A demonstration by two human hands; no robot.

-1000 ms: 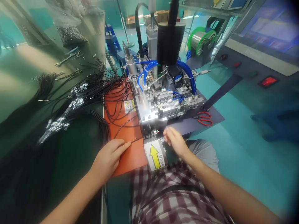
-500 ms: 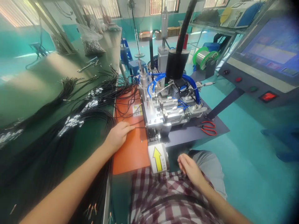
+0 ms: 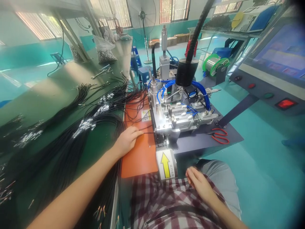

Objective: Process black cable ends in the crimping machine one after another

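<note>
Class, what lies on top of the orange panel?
A label, loose black cables, and the left hand, holding a thin cable. What lies under the hand and cables is hidden.

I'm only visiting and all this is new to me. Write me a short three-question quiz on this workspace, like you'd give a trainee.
1. Which hand is at the dark cable over the orange sheet?
2. True or false: the red-handled tool lies on the green table.
3. What colour is the arrow on the white label: (a) red, (b) yellow, (c) blue?

Key:
1. The left hand.
2. False; it lies on the grey platform.
3. (b)
</note>
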